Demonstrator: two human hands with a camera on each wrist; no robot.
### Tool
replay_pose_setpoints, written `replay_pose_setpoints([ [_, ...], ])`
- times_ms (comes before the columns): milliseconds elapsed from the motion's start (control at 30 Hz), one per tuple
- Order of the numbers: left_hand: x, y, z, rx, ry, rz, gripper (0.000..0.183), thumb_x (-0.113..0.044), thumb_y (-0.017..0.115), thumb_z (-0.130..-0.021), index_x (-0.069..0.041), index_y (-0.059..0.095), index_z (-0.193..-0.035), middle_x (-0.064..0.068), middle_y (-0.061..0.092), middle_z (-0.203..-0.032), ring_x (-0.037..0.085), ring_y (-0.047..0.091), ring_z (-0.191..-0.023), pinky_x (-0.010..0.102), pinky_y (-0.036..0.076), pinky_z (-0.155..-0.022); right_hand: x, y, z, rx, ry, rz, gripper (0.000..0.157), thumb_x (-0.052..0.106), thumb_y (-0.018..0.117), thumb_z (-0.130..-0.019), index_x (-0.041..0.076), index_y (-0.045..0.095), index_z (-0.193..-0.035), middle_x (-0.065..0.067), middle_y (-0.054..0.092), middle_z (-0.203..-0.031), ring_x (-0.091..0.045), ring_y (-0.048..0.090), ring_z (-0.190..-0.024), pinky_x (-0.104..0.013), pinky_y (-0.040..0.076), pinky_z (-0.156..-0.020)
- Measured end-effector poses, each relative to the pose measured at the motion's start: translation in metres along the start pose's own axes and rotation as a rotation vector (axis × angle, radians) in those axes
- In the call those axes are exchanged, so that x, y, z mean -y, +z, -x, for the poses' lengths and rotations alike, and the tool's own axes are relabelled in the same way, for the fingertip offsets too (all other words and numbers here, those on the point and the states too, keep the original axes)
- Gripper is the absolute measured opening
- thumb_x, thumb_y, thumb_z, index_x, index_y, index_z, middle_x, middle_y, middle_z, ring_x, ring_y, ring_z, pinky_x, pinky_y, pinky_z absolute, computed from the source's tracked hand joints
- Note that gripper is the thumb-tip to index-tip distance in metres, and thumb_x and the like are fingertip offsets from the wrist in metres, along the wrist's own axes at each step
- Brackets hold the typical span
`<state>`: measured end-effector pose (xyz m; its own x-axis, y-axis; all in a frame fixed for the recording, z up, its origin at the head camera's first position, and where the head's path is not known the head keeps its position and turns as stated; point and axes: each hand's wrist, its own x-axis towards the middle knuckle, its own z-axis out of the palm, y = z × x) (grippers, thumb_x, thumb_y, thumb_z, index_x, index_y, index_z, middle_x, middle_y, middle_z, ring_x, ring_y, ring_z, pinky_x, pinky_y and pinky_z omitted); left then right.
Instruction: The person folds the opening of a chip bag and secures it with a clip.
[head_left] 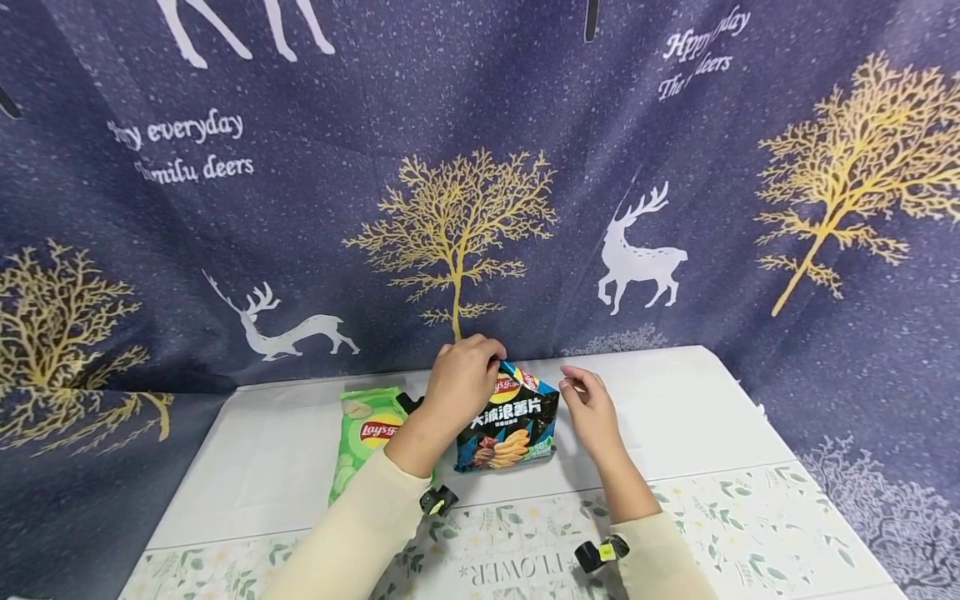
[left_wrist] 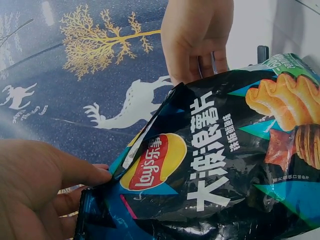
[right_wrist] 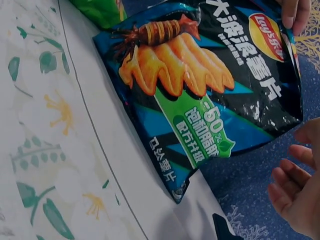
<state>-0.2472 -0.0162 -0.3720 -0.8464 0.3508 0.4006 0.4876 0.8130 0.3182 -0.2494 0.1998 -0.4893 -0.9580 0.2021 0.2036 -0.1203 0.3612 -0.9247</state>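
A black and blue Lay's potato chip bag (head_left: 510, 425) stands tilted on the table, its top edge folded over toward the front. My left hand (head_left: 463, 379) pinches that top edge near the left corner, with the thumb (left_wrist: 95, 172) on the front and other fingers behind. Close by the bag's right top corner, my right hand (head_left: 592, 410) has its fingers loosely bent; in the right wrist view a small gap shows between this hand (right_wrist: 300, 185) and the bag. A green Lay's bag (head_left: 360, 437) lies to the left, partly hidden by my left arm.
The white table (head_left: 270, 450) has a flower-printed cloth strip (head_left: 720, 517) along its near side. Behind it hangs a dark blue curtain (head_left: 480, 100) with deer and trees. A small black object (head_left: 408, 402) shows beside the green bag.
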Motion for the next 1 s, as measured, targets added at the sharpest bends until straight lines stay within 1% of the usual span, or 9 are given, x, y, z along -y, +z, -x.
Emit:
replay_pose_setpoints([
  [100, 0.000, 0.000, 0.000, 0.000, 0.000, -0.009, 0.016, -0.011, 0.065, -0.099, -0.017, 0.077, -0.107, 0.000, 0.074, -0.104, 0.020, 0.070, -0.095, 0.046, 0.052, -0.091, -0.004, -0.001, -0.001, 0.007, 0.011, 0.022, 0.035, 0.020, 0.057, -0.103, 0.009, 0.061, -0.136, -0.014, 0.057, -0.132, -0.029, 0.060, -0.123, -0.040, 0.052, -0.103],
  [200, 0.000, 0.001, 0.000, -0.006, 0.002, -0.019, 0.016, -0.010, 0.064, -0.099, -0.017, 0.077, -0.107, 0.000, 0.074, -0.103, 0.020, 0.070, -0.095, 0.047, 0.052, -0.092, -0.009, -0.002, -0.003, 0.019, 0.025, 0.031, 0.037, 0.022, 0.058, -0.103, 0.009, 0.059, -0.138, -0.015, 0.053, -0.138, -0.032, 0.057, -0.128, -0.047, 0.050, -0.107],
  [367, 0.000, 0.002, 0.001, -0.021, 0.010, -0.021, 0.017, -0.009, 0.064, -0.098, -0.017, 0.077, -0.105, 0.000, 0.074, -0.102, 0.020, 0.070, -0.094, 0.047, 0.053, -0.091, -0.016, -0.003, -0.006, 0.028, 0.052, 0.076, 0.042, 0.026, 0.060, -0.102, 0.009, 0.057, -0.140, -0.016, 0.049, -0.144, -0.038, 0.051, -0.133, -0.050, 0.043, -0.114],
  [567, 0.000, 0.003, 0.001, -0.034, 0.016, -0.028, 0.016, -0.010, 0.065, -0.098, -0.017, 0.077, -0.105, 0.000, 0.074, -0.102, 0.020, 0.071, -0.095, 0.046, 0.053, -0.091, -0.025, -0.004, -0.008, 0.030, 0.079, 0.123, 0.048, 0.029, 0.061, -0.100, 0.008, 0.055, -0.142, -0.020, 0.047, -0.145, -0.043, 0.048, -0.135, -0.055, 0.037, -0.116],
  [733, 0.000, 0.004, 0.000, -0.041, 0.021, -0.028, 0.016, -0.009, 0.065, -0.098, -0.016, 0.077, -0.104, 0.000, 0.074, -0.101, 0.020, 0.071, -0.094, 0.046, 0.053, -0.091, -0.029, -0.006, -0.008, 0.024, 0.078, 0.181, 0.052, 0.031, 0.060, -0.099, 0.007, 0.052, -0.144, -0.023, 0.042, -0.150, -0.044, 0.043, -0.140, -0.059, 0.032, -0.119],
  [867, 0.000, 0.004, 0.000, -0.040, 0.016, -0.030, 0.016, -0.008, 0.065, -0.098, -0.016, 0.077, -0.104, 0.001, 0.074, -0.101, 0.020, 0.071, -0.094, 0.047, 0.053, -0.091, -0.032, -0.008, -0.009, 0.022, 0.088, 0.213, 0.052, 0.033, 0.059, -0.100, 0.007, 0.052, -0.145, -0.023, 0.040, -0.152, -0.043, 0.040, -0.142, -0.059, 0.030, -0.120],
  [1000, -0.001, 0.003, 0.001, -0.038, 0.014, -0.034, 0.016, -0.009, 0.065, -0.098, -0.016, 0.077, -0.105, 0.001, 0.074, -0.101, 0.020, 0.071, -0.094, 0.046, 0.053, -0.091, -0.037, -0.008, -0.010, 0.020, 0.103, 0.242, 0.052, 0.033, 0.059, -0.100, 0.007, 0.051, -0.145, -0.023, 0.039, -0.153, -0.043, 0.039, -0.143, -0.058, 0.030, -0.120],
])
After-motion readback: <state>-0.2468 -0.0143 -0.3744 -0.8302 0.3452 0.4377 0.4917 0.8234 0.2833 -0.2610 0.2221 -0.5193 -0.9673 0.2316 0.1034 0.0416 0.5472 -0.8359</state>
